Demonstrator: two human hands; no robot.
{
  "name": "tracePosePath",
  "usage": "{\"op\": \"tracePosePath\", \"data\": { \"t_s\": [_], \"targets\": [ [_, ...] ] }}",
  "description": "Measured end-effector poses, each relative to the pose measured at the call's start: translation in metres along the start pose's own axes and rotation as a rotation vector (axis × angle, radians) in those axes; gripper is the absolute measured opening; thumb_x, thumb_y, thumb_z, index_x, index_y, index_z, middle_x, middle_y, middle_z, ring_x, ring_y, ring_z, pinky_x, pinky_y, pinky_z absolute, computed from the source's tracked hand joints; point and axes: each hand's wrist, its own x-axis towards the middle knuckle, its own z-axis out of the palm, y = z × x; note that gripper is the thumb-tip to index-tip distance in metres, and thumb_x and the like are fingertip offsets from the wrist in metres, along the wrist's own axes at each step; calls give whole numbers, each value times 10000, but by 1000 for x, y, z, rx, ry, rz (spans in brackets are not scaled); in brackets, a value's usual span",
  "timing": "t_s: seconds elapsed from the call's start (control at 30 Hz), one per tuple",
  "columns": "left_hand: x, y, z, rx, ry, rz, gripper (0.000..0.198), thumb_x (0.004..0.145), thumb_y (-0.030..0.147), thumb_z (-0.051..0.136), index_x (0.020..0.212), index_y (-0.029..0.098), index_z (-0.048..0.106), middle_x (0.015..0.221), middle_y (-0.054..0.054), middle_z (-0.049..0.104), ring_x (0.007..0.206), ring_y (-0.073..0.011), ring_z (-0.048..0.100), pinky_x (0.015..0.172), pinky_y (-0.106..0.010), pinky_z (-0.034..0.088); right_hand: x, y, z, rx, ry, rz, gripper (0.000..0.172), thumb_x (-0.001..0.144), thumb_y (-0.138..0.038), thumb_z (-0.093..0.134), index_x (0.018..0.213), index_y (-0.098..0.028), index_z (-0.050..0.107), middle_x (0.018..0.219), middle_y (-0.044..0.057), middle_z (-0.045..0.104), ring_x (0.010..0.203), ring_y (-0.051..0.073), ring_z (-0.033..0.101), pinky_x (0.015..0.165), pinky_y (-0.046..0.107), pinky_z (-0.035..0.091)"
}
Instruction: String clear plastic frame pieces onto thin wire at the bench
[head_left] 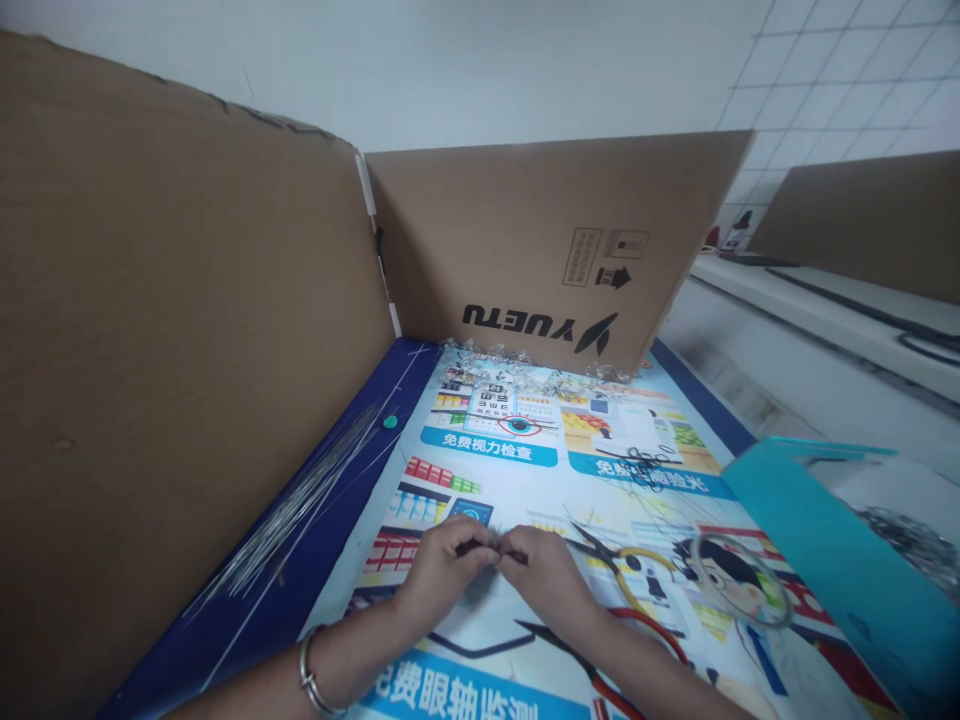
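My left hand (pixel 444 562) and my right hand (pixel 541 570) meet fingertip to fingertip over a printed poster mat (pixel 525 470). Both pinch a small dark thing (pixel 496 553) between them; it is too small to name. A silver bangle (pixel 309 672) circles my left wrist. Just right of my right hand lie small scissors with yellow handles (pixel 616 562). Red-handled pliers (pixel 600 660) lie under my right forearm.
Cardboard walls stand at the left (pixel 172 350) and back (pixel 540 240). A bundle of thin wires (pixel 300 505) lies along the left wall, near a green pin (pixel 390 422). Clear bits (pixel 525 360) heap at the back. A teal box (pixel 832 560) sits right, beside a clear ring (pixel 742 578).
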Motion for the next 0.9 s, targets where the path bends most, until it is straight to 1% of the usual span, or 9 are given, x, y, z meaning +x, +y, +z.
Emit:
{"op": "tracePosePath", "data": {
  "t_s": [0.23,0.37,0.43,0.5,0.57,0.63,0.73,0.83,0.9],
  "targets": [
    [-1,2,1,2,-13,24,122,695,107,580,593,173,592,652,0,576,683,-151,542,656,-242,419,-1,0,1,2,2,5,214,732,-219,523,533,-173,587,528,-8,575,535,128,513,507,219,292],
    [-2,3,1,-19,-23,1,133,718,130,547,595,174,574,650,8,573,681,-149,531,650,-240,407,-3,-1,-8,5,-71,-46,248,746,-203,519,506,-175,575,488,-30,535,508,113,492,499,213,291],
    [-2,4,2,-33,-31,-50,127,722,144,540,604,172,580,641,13,582,661,-145,528,635,-234,402,-4,-3,-17,38,-62,-69,208,753,-189,526,571,-187,625,546,-26,580,552,117,526,532,212,326],
    [-1,3,3,-22,-46,-92,130,718,156,549,594,170,584,601,25,570,624,-135,512,608,-222,390,-5,-6,-25,99,-10,-90,144,757,-186,546,697,-206,675,650,-12,628,620,126,561,582,214,369],
    [-1,0,3,-2,-70,-95,143,725,179,557,586,168,589,572,33,549,597,-126,493,584,-213,377,-5,-11,-29,172,15,-129,131,762,-201,571,809,-226,692,731,3,650,680,136,580,628,219,402],
    [-1,-3,3,11,-88,-84,142,734,203,558,607,165,608,576,31,553,599,-127,490,579,-210,377,-5,-13,-29,251,8,-180,128,772,-235,590,842,-243,698,759,8,660,720,141,590,666,223,425],
    [-2,-5,3,44,-94,-88,141,738,229,560,637,162,632,592,20,574,616,-137,502,583,-211,393,-5,-13,-23,338,12,-230,129,786,-294,593,815,-252,711,756,9,668,739,137,602,692,223,445],
    [-2,-1,2,99,-133,-97,187,736,293,575,613,167,638,581,12,591,606,-145,518,574,-210,410,-6,-10,-17,323,42,-231,131,776,-319,607,794,-244,713,728,5,663,716,130,607,672,215,455],
    [-3,0,1,125,-164,-87,206,731,332,580,620,175,654,610,-2,630,632,-163,553,600,-219,439,-8,-7,-14,273,69,-234,119,768,-306,618,795,-237,711,730,5,666,727,128,609,682,208,454]
  ]
}}
